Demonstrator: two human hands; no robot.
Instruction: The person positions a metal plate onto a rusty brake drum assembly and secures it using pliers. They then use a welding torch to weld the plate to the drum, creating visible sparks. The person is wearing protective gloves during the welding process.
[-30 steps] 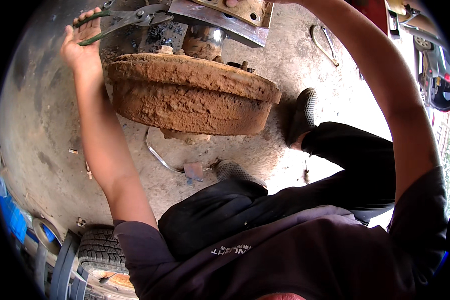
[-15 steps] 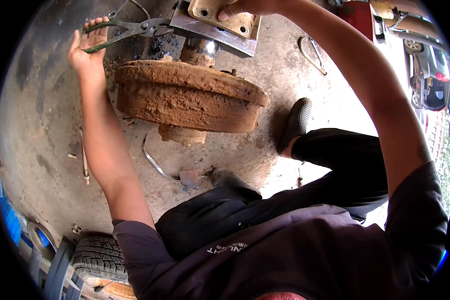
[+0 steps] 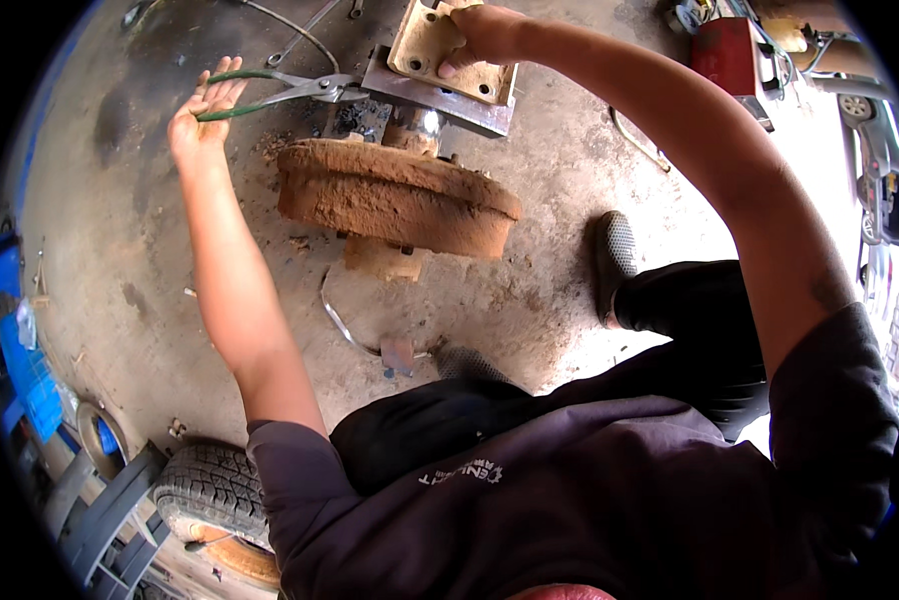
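My left hand (image 3: 206, 112) holds a pair of large pliers (image 3: 300, 88) with green handles, which are spread apart across my palm and outstretched fingers. The pliers' jaws are at the left edge of a thick steel plate (image 3: 450, 108). On that plate rests a tan, square flange plate (image 3: 445, 62) with bolt holes. My right hand (image 3: 485, 35) grips the flange plate, thumb on its face; some fingers are hidden behind the hand. Beneath the steel plate, a shiny shaft (image 3: 413, 128) runs into a rusty brake drum (image 3: 395, 195).
A long-handled wrench (image 3: 305, 32) and a cable lie on the stained concrete floor (image 3: 130, 240) beyond the pliers. A red machine (image 3: 727, 60) stands at the far right. A bent metal rod (image 3: 345, 322) lies near my feet. A tyre (image 3: 208, 490) sits at the lower left.
The whole view has shifted, so the drum and plates appear smaller. The pliers now sit nearly level. My right hand shows more fully on the flange plate.
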